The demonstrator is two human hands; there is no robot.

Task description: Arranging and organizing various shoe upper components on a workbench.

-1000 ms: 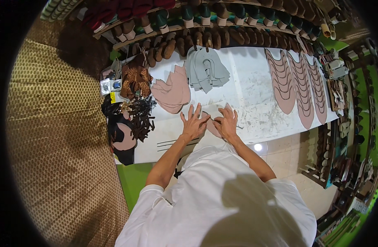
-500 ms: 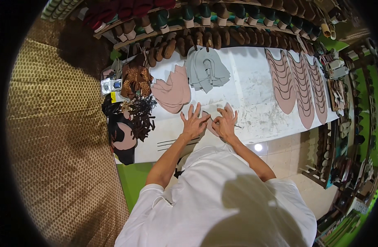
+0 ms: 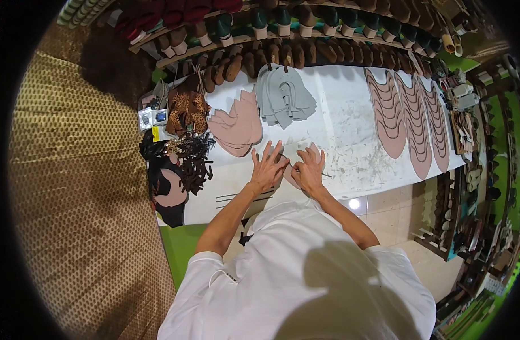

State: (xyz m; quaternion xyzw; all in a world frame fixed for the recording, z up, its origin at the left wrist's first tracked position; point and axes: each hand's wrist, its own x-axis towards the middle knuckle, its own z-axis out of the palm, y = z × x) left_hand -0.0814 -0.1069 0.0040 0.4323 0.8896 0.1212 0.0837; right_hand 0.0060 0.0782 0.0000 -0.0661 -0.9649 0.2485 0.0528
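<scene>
Along the left end of the worktop, a pale pink shape on black material, then leopard-print pieces above a loose heap of short dark strips, apparently outside the present work. Next, a fanned stack of pink pieces, no dark lines visible on the upper faces, so probably not yet worked on. Nearer the front edge, a few thin dark rods, lying side by side. At the middle, left hand low over the worktop, fingers spread, inner digits down at the near work; impossible to tell whether gripping or only steadying. Farther back, well apart from both hands, a stack of grey pieces, seemingly untouched. Between the hands, partly covered by both, one pink piece, flat on the worktop and, by all appearances, unfinished. Just beside, right hand, thumb and forefinger drawn together, apparently pinching the edge of the pink piece, other fingers fanned. At far right, three overlapping columns of pink pieces with dark curved lines, likely the finished share; exact count left over, hidden in the stack.
</scene>
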